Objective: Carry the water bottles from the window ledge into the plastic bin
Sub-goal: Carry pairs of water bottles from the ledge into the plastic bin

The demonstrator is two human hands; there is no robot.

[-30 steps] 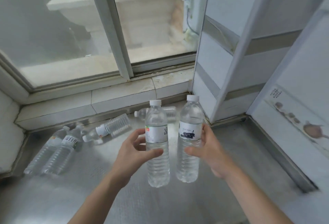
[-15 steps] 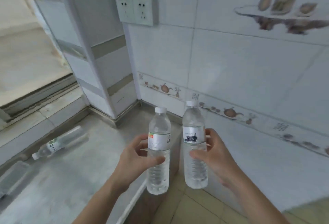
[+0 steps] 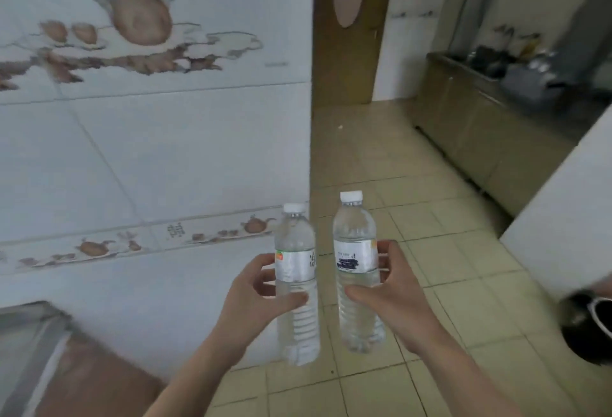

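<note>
Holding one bottle in each hand, both upright and just beside each other out front; left hand point(image 3: 256, 297) wrapped round the silver-label bottle point(image 3: 297, 284); right hand point(image 3: 392, 297) gripping the dark-print bottle point(image 3: 357, 271), over the tan tile floor point(image 3: 447, 251) by the white wall point(image 3: 132, 168).

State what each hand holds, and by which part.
Left hand grips a water bottle at mid-body, below its label; right hand grips another water bottle likewise.
</note>
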